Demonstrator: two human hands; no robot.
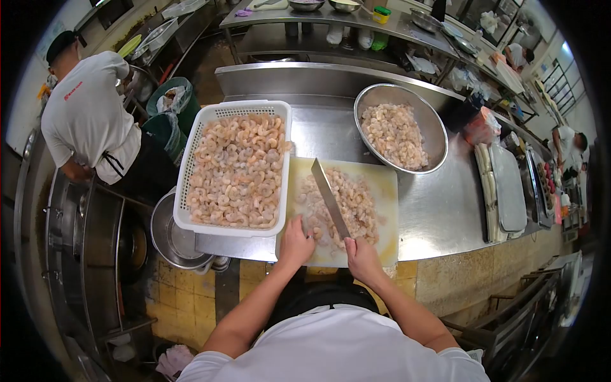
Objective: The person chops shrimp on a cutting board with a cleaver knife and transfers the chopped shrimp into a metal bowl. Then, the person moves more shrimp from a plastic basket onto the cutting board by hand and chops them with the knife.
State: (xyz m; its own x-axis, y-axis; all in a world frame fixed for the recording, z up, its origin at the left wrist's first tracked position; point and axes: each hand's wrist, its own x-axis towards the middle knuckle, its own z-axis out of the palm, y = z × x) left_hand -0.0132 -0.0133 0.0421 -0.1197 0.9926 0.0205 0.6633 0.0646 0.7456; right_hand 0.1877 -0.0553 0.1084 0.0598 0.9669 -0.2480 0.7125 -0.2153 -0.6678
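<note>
The right hand (363,256) was wrapped round the knife (331,200), its blade slanting upper-left over the shrimp (359,202) at frame centre, on the board (389,188). The left hand (296,242), half curled, sat at their lower left; I couldn't tell its hold.

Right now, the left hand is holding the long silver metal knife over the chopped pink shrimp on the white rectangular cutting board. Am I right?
Not the left hand: the head view shows the right hand holding the long silver metal knife over the chopped pink shrimp on the white rectangular cutting board.
</note>
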